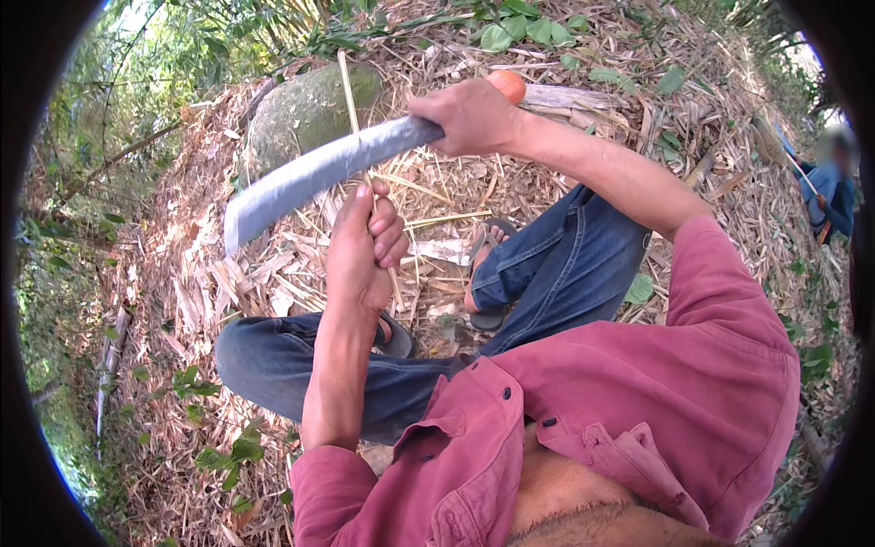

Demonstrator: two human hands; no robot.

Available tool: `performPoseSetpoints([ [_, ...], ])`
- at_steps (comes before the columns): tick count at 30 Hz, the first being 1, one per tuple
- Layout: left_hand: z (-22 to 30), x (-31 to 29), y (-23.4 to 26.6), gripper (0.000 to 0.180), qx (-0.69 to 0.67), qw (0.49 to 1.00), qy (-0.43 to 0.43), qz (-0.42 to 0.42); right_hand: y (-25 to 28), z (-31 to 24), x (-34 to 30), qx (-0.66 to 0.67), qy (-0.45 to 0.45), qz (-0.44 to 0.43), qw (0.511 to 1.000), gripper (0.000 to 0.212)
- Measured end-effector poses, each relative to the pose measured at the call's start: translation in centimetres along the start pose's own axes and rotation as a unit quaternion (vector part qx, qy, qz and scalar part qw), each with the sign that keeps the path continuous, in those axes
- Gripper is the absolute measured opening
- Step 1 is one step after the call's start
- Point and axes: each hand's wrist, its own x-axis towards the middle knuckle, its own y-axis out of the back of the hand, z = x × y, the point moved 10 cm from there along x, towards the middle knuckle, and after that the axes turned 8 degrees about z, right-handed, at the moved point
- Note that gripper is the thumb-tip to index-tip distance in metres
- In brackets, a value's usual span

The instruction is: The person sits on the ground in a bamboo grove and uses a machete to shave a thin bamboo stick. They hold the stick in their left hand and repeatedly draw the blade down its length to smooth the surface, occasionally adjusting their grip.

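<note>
My right hand (pixel 474 117) is closed round the handle of a machete, and the handle's orange end (pixel 508 86) sticks out behind the fist. The long grey blade (pixel 314 167) curves away to the left, with its broad tip lowest. My left hand (pixel 369 232) pinches a thin pale strip (pixel 349 96), which looks like split bamboo, just below the blade. The strip stands nearly upright, its upper end rising past the blade and its lower end showing under my fist. Blade and strip cross; whether the edge bites into the strip I cannot tell.
A large mossy rock (pixel 314 114) sits beyond the blade. Dry leaves and shavings (pixel 264 283) cover the ground round my sandalled feet. My bent knees (pixel 264 360) flank the work. Green plants grow at the left, and another person in blue (pixel 828 187) is at the far right.
</note>
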Motion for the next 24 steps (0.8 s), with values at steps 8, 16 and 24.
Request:
performPoseSetpoints([
  [8,-2.6,-2.8,-1.1,0.022,0.070,0.995,0.037,-0.054,3.4,11.5,-1.0,-0.088,-0.193,-0.014,0.977,0.019],
  [16,-1.7,-0.5,1.5,0.022,0.103,0.994,-0.011,0.017,1.3,3.1,-1.7,0.004,-0.069,-0.007,0.998,0.021],
  [24,-1.3,-0.8,1.8,0.023,0.119,0.992,-0.018,0.050,-0.6,-1.9,-2.3,0.016,0.010,-0.037,0.999,0.020],
])
